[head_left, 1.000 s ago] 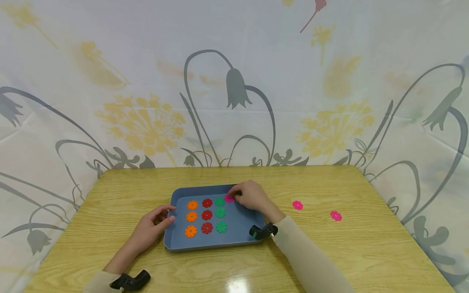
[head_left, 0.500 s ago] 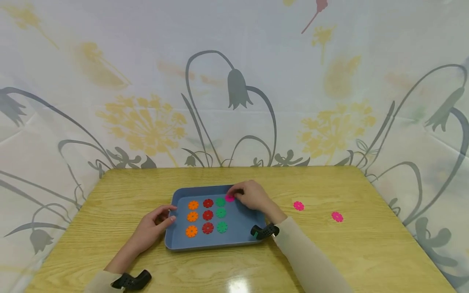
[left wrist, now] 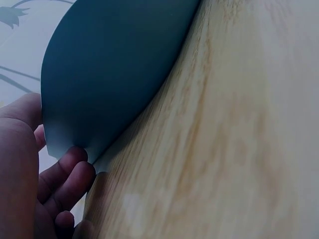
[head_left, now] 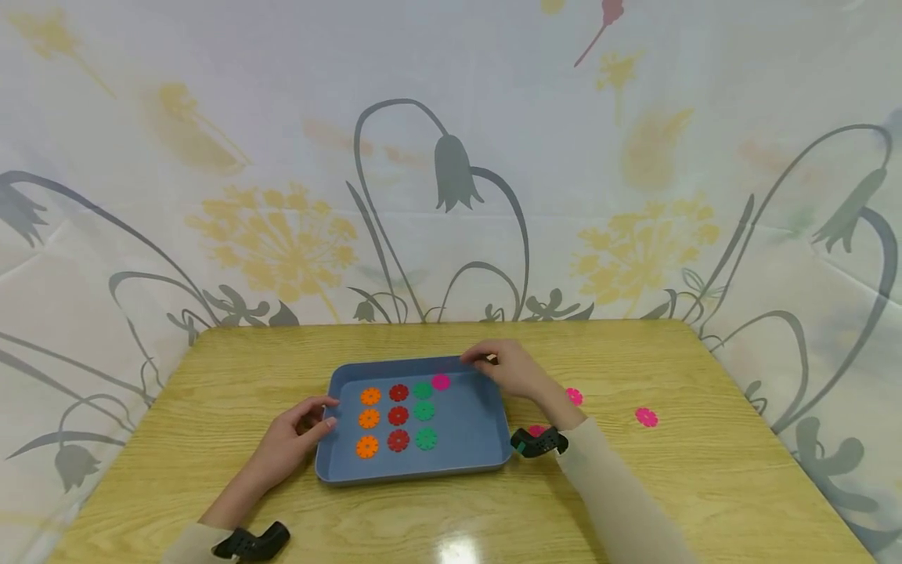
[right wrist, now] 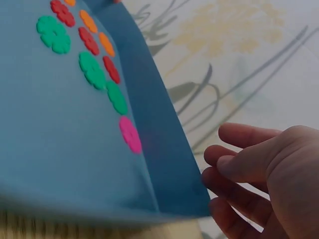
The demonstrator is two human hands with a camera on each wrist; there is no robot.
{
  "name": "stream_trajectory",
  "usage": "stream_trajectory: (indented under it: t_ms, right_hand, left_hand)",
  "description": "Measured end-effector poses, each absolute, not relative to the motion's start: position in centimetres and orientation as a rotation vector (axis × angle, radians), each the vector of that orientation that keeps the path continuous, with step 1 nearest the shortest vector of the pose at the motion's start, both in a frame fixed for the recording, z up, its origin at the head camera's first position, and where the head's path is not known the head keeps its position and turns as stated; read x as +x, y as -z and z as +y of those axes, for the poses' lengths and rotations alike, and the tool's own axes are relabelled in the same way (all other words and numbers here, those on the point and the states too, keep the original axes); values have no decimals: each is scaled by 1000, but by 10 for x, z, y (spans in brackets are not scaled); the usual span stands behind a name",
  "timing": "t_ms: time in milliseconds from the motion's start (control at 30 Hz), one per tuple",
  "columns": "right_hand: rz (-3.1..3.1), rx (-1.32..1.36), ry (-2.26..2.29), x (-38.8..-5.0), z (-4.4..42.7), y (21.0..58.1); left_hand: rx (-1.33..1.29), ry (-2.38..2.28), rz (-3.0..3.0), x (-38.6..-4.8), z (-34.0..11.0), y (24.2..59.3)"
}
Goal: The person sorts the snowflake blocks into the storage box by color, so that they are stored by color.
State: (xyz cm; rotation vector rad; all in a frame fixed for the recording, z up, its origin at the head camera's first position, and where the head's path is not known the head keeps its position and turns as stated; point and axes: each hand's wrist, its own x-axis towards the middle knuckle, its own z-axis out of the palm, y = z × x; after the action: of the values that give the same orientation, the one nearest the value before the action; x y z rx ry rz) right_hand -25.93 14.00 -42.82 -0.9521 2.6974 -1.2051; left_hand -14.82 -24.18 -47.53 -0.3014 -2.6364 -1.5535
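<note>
A blue tray (head_left: pixel 468 439) holds flower-shaped discs in columns: orange discs (head_left: pixel 369 418), red discs (head_left: pixel 398 416) and green discs (head_left: pixel 424 410). One pink disc (head_left: pixel 440 382) lies at the top, beside the uppermost green one. On the tray's left side, my left hand (head_left: pixel 285 439) grips the rim; the left wrist view shows its fingers (left wrist: pixel 75 174) against the tray's outer wall. My right hand (head_left: pixel 514 368) hovers over the far right corner of the tray, fingers loosely bent with nothing between them. In the right wrist view its fingertips (right wrist: pixel 227 167) are near the rim.
Right of the tray, more pink discs lie on the wooden table (head_left: pixel 705 486): one disc (head_left: pixel 574 396) close to the right forearm, another disc (head_left: pixel 646 417) farther right, and a third disc (head_left: pixel 538 431) partly hidden behind the wrist camera. A flower-patterned cloth (head_left: pixel 564 157) hangs behind the table.
My right hand has let go of the pink disc, which stays in the tray, and moved right and slightly up. A pink disc by the right wrist has come into view. Left hand unchanged.
</note>
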Motion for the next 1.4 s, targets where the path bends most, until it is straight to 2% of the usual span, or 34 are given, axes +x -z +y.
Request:
stream_trajectory:
  t_ms: [533, 900, 1100, 1400]
  right_hand:
    - [2802, -645, 1153, -250, 244, 443]
    - [2653, -485, 1208, -242, 294, 449]
    - [2375, -441, 1415, -241, 308, 451]
    - [2408, -440, 1418, -239, 308, 454]
  left_hand:
    - [-283, 1550, -2647, -148, -241, 475]
    - [-273, 1574, -2645, -148, -240, 477]
    - [-276, 1551, -2653, -148, -242, 478]
    - [-272, 1557, -2646, -149, -241, 476]
